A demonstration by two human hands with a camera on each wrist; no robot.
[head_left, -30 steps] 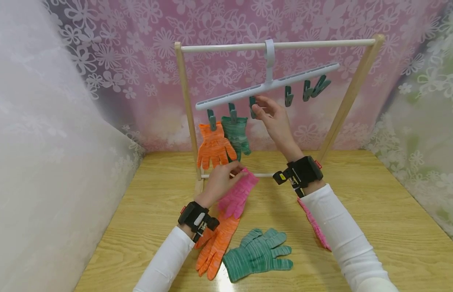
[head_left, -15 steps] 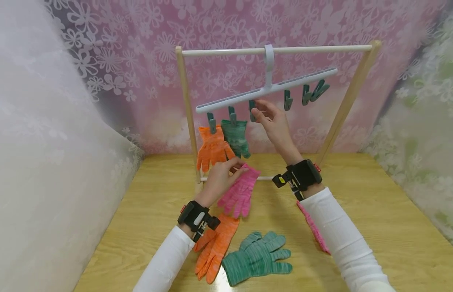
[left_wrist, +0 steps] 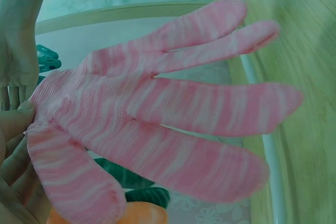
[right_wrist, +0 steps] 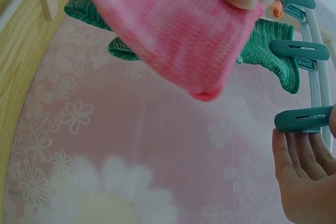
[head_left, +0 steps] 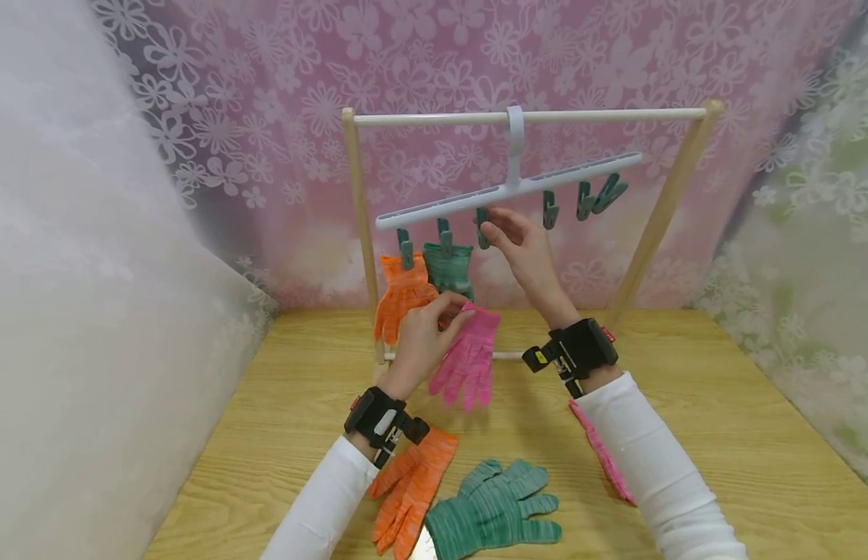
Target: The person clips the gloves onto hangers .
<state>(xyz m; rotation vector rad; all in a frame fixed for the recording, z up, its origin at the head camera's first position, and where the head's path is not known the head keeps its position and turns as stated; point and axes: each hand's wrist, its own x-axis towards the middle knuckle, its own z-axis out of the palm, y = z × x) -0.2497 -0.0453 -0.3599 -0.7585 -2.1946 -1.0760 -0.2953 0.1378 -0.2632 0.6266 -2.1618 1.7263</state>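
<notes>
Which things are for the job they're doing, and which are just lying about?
Seems part of the job:
pink glove, pinched by the left hand
clip, held by the right hand
hanger
rack
two hung gloves

Just lying on the table, maybe for later:
orange glove
green glove
pink thing, partly behind the sleeve

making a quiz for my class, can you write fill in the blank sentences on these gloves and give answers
The left hand holds a glove coloured ____.
Counted from the left in the head view, the clip in the right hand is the ____ on the hanger.
Beside the hanging orange glove, the other clipped glove is coloured ____.

Missing words: pink; third; green.
</notes>
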